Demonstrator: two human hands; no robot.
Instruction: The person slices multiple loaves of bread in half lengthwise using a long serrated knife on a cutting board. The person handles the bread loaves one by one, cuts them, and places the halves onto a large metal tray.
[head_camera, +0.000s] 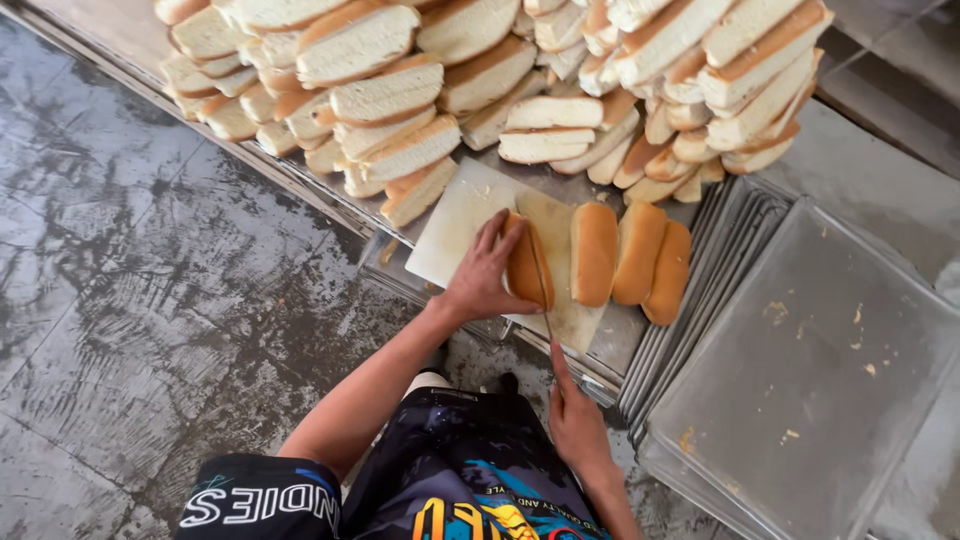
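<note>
Head view shows us partway through slicing bread rolls: our left hand (485, 275) steadies a long roll (527, 265) on the white cutting board (455, 220), fingers pressed on its side, while our right hand (578, 425), low by our lap, has its grip closed on the handle of a knife (545, 290) whose blade runs into that roll. Three whole rolls (632, 255) lie just beside it, uncut. Behind them, a big heap of split rolls (480, 75) covers the metal surface (620, 335), so most of the work looks done. A stack of bare trays (810, 370) sits to the right.
</note>
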